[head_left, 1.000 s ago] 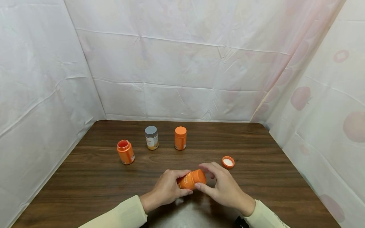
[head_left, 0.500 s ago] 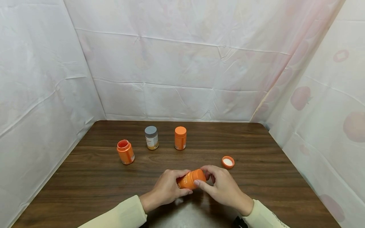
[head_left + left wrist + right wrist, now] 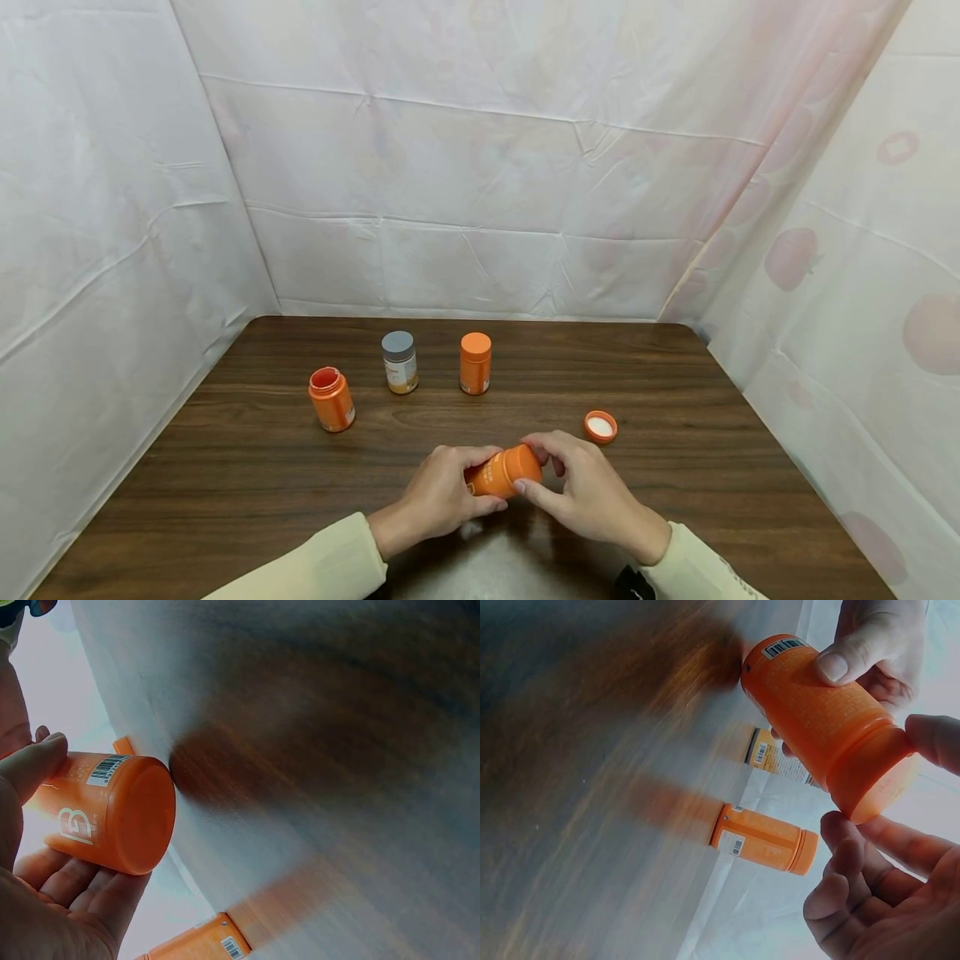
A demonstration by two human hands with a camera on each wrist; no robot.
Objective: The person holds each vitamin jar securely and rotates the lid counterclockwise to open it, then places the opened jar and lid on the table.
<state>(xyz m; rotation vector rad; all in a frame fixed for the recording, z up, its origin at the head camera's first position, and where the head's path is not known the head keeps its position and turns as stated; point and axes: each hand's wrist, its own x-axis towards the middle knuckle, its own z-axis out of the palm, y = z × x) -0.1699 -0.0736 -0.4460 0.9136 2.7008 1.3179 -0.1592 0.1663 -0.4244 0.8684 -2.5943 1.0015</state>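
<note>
My left hand (image 3: 442, 493) grips an orange pill bottle (image 3: 105, 814) round its body, tilted on its side above the table with its base toward the left. The bottle's orange cap (image 3: 874, 772) is on, facing right. At that cap, the thumb and fingertips of my right hand (image 3: 588, 492) pinch its rim from opposite sides. In the right wrist view, the other fingers of this hand curl loosely below the cap. Part of the bottle's body is hidden behind the left hand in the head view.
On the brown wooden table (image 3: 247, 475) stand an uncapped orange bottle (image 3: 332, 404), a grey-lidded bottle (image 3: 401, 367) and a capped orange bottle (image 3: 475, 367). A loose orange cap (image 3: 600, 427) lies inside up, beyond the right hand. White sheeting (image 3: 465, 167) encloses the back and sides.
My right fingers have shifted slightly round the cap, forward and back. The lettering on the bottle has turned a little. My left hand keeps its place.
</note>
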